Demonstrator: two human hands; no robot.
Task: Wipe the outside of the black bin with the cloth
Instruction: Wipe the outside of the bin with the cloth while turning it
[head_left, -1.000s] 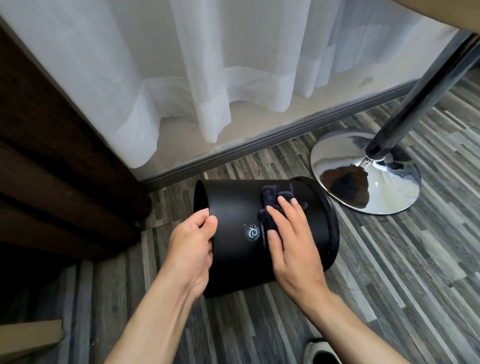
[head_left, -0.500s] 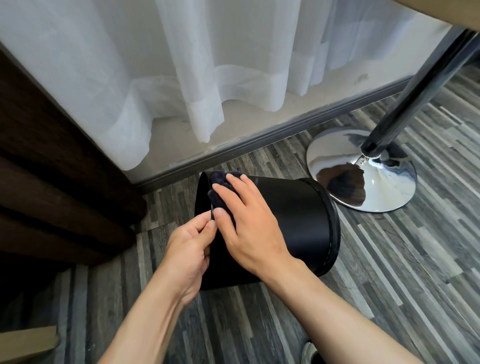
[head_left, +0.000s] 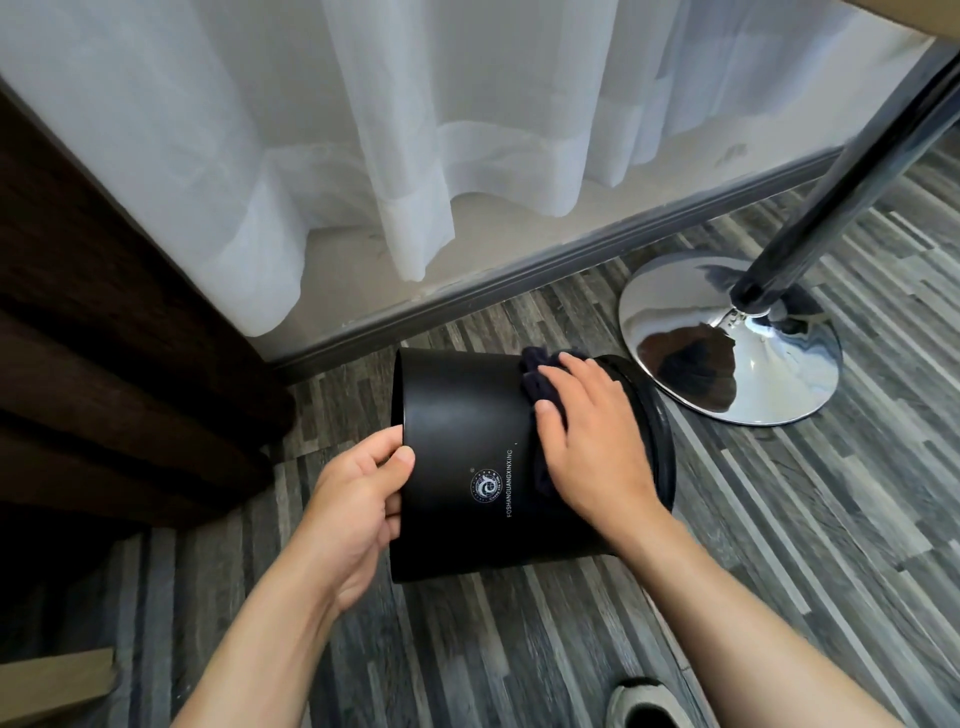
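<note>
A sheer white curtain (head_left: 415, 130) filled the upper half of the frame, hanging just above a grey baseboard (head_left: 545, 270) that ran diagonally across the middle. Grey striped plank flooring (head_left: 779, 545) covered the lower half, and a dark brown panel (head_left: 104, 338) took up the left edge. At the upper right a dark pole rose from a round chrome base (head_left: 727, 343) on the floor.

The black bin (head_left: 467, 457) lay on its side at the centre of the frame, one end toward the left, a printed round logo facing up, near the chrome base but apart from it. The left hand (head_left: 358, 509) gripped the bin's left edge, thumb on the outer wall and fingers curled round the end. The right hand (head_left: 592, 441) lay flat and spread, pressing a dark cloth (head_left: 540, 384) against the bin's upper right wall; cloth bunched out past the fingertips. A shoe tip (head_left: 644, 701) showed at the bottom edge.
</note>
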